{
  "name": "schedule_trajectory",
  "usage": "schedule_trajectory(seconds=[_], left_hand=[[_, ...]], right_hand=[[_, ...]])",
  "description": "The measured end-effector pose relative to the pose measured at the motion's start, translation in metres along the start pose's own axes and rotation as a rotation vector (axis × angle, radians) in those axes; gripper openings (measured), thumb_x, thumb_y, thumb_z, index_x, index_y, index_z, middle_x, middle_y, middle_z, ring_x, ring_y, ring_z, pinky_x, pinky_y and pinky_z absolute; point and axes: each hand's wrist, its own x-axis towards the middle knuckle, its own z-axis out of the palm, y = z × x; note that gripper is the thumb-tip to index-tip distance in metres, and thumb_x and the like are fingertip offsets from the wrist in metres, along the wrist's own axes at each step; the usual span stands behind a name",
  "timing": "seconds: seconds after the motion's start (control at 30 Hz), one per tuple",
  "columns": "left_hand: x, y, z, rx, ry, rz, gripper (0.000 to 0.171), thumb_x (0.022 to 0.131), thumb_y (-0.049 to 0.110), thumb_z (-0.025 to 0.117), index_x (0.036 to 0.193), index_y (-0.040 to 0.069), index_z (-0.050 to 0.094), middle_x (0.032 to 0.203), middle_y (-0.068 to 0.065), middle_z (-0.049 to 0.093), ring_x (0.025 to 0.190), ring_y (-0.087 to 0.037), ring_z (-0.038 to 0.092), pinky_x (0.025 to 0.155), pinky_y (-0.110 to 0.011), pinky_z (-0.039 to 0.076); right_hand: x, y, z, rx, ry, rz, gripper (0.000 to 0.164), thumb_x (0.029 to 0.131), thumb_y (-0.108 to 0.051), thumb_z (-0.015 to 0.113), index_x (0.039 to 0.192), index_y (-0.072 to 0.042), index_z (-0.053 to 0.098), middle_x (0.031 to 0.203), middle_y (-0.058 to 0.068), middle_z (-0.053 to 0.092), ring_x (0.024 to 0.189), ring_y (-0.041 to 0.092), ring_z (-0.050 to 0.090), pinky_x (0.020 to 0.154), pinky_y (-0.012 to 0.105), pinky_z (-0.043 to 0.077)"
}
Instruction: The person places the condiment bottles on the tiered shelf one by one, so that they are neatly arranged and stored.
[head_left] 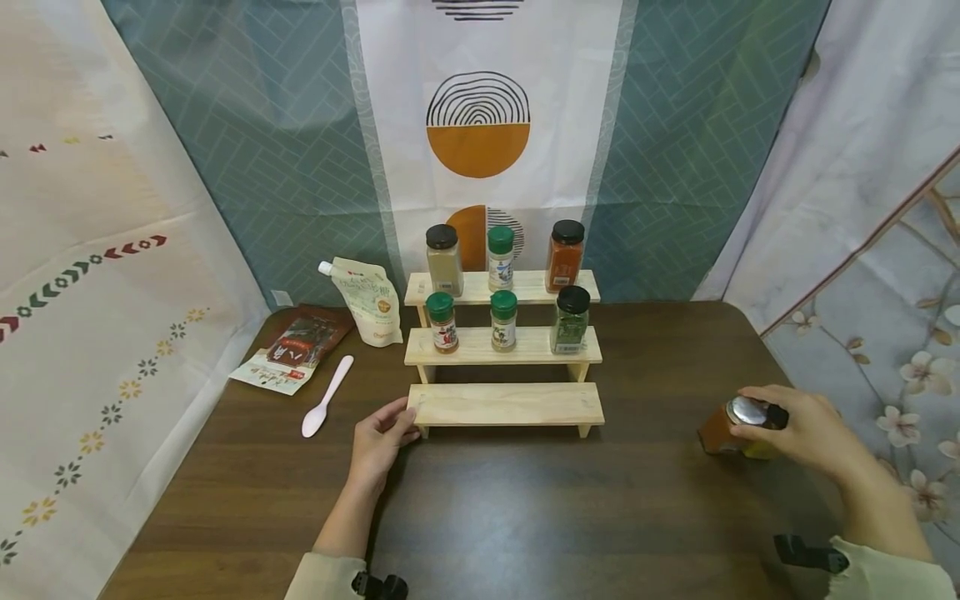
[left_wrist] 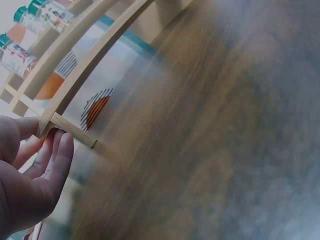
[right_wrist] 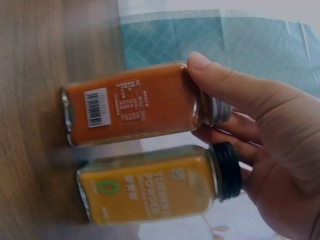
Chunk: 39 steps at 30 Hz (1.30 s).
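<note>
My left hand [head_left: 377,442] pinches the left end of the lowest step of a three-tier wooden display rack [head_left: 506,406], thumb above and fingers curled at the end, also seen in the left wrist view. At the table's right side, my right hand [head_left: 810,429] grips a glass spice jar of orange-red powder [right_wrist: 165,102] near its silver cap, thumb on one side and fingers on the other. Close beside that jar stands a jar of turmeric powder [right_wrist: 150,190] with a black cap, my fingers near its lid. The rack's upper two tiers hold several spice jars [head_left: 442,321] with green or black caps.
Left of the rack are a white spouted pouch [head_left: 367,300], a brown-and-red packet [head_left: 296,346] and a pale pink spoon [head_left: 327,396]. Patterned cloths [head_left: 675,150] hang behind and along both sides of the dark wooden table [head_left: 517,517].
</note>
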Motion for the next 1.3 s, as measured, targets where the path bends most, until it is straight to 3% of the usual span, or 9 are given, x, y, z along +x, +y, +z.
schedule_trajectory(seconds=[0.3, 0.47, 0.63, 1.03, 1.3], left_hand=[[0.001, -0.002, -0.001, -0.003, 0.001, 0.006, 0.035, 0.098, 0.006, 0.067, 0.13, -0.008, 0.062, 0.105, -0.017, 0.07, 0.08, -0.017, 0.068, 0.074, -0.028, 0.062], [0.001, -0.003, -0.001, -0.001, 0.007, 0.005, 0.033, 0.098, 0.004, 0.066, 0.129, -0.008, 0.063, 0.105, -0.018, 0.07, 0.079, -0.016, 0.069, 0.073, -0.028, 0.062], [0.002, -0.004, -0.001, -0.004, 0.009, 0.005, 0.033, 0.098, 0.004, 0.066, 0.129, -0.008, 0.064, 0.104, -0.017, 0.07, 0.079, -0.016, 0.069, 0.073, -0.028, 0.063], [0.003, -0.003, -0.002, -0.018, 0.014, -0.001, 0.032, 0.098, 0.003, 0.066, 0.128, -0.008, 0.064, 0.102, -0.016, 0.07, 0.077, -0.017, 0.069, 0.072, -0.028, 0.063], [0.003, -0.003, -0.001, -0.017, 0.01, -0.004, 0.033, 0.098, 0.004, 0.067, 0.129, -0.008, 0.064, 0.103, -0.016, 0.071, 0.078, -0.016, 0.069, 0.072, -0.028, 0.063]], right_hand=[[0.01, -0.014, 0.011, 0.009, 0.05, 0.007, 0.057, 0.065, -0.029, 0.096, 0.11, -0.001, 0.074, 0.101, 0.019, 0.074, 0.082, 0.038, 0.069, 0.061, 0.045, 0.055], [0.02, -0.027, 0.019, 0.042, 0.123, -0.003, 0.057, 0.061, -0.028, 0.098, 0.108, -0.004, 0.075, 0.095, 0.009, 0.074, 0.08, 0.03, 0.069, 0.063, 0.027, 0.053], [0.032, -0.042, 0.025, 0.105, 0.182, 0.01, 0.053, 0.059, -0.024, 0.1, 0.104, -0.007, 0.076, 0.091, 0.001, 0.073, 0.079, 0.012, 0.063, 0.067, 0.013, 0.044], [0.065, -0.074, 0.035, 0.192, 0.237, -0.077, 0.049, 0.056, -0.016, 0.1, 0.098, -0.01, 0.076, 0.089, -0.003, 0.072, 0.078, 0.01, 0.062, 0.072, 0.011, 0.044], [0.084, -0.092, 0.04, 0.252, 0.247, -0.134, 0.046, 0.057, -0.014, 0.1, 0.096, -0.008, 0.076, 0.089, -0.003, 0.072, 0.076, 0.007, 0.059, 0.065, 0.014, 0.046]])
